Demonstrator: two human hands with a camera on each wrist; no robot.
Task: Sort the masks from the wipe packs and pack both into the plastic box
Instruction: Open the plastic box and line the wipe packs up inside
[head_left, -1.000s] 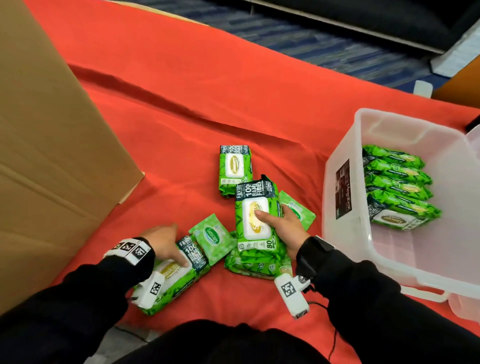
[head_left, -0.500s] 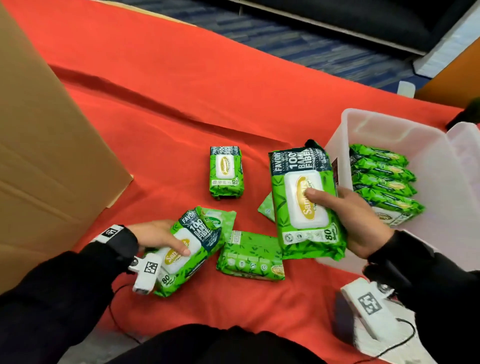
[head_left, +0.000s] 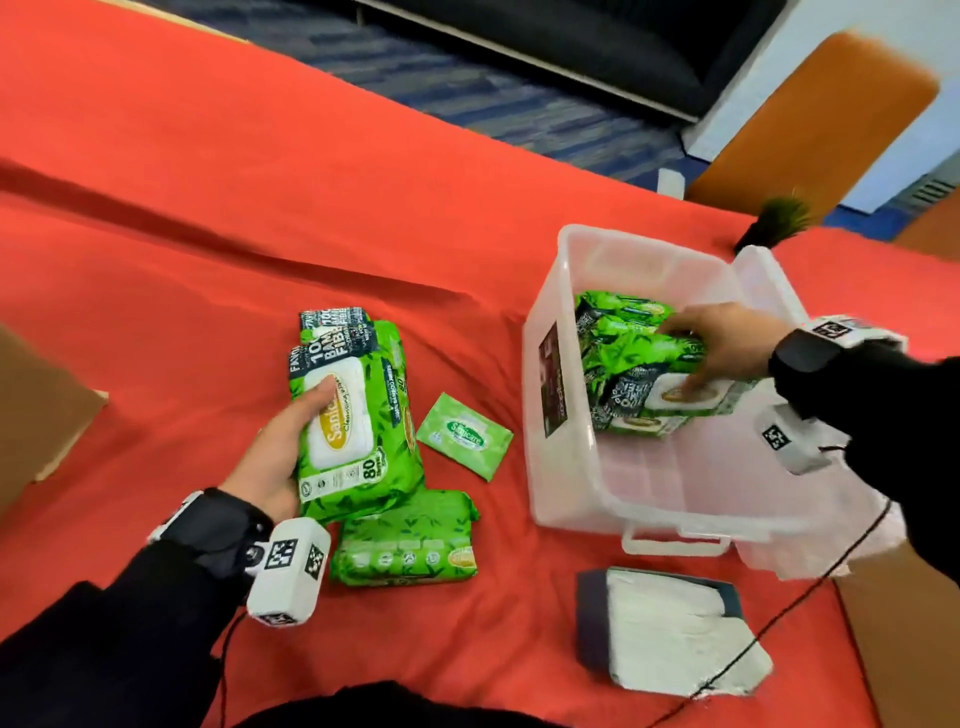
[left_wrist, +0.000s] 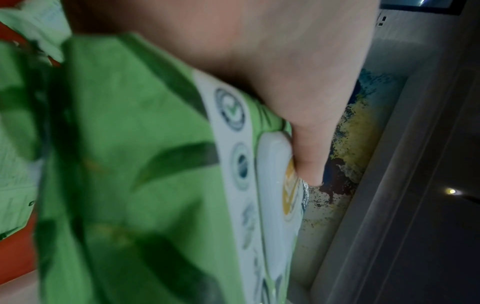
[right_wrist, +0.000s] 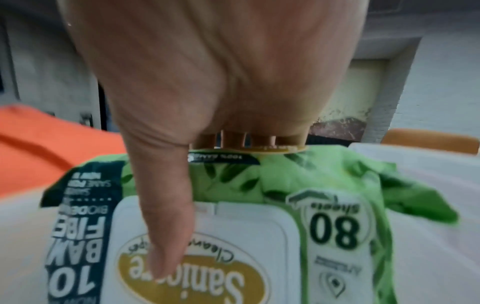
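Observation:
My left hand (head_left: 304, 421) grips a green wipe pack (head_left: 358, 415) above the red cloth, thumb (left_wrist: 306, 156) on its white lid. Behind it lies another pack (head_left: 332, 317), a third (head_left: 405, 540) lies just below, and a small green sachet (head_left: 464, 435) sits to the right. Inside the clear plastic box (head_left: 540, 457), my right hand (head_left: 711, 353) holds a wipe pack (head_left: 680, 397) low over the stacked packs (head_left: 618, 312). Its thumb (right_wrist: 166, 236) is on the lid and the fingers curl round the far edge. A dark carton of white masks (head_left: 670, 623) lies in front of the box.
Brown cardboard (head_left: 31, 405) stands at the left edge. The box's clear lid (head_left: 769, 280) hangs open on the right side. A black cable (head_left: 779, 613) crosses the mask carton. A small plant (head_left: 774, 218) and an orange chair back (head_left: 810, 119) are beyond the table.
My right hand has carried its pack from above the cloth into the box. My left hand has lifted its pack off the cloth and moved it up and to the right.

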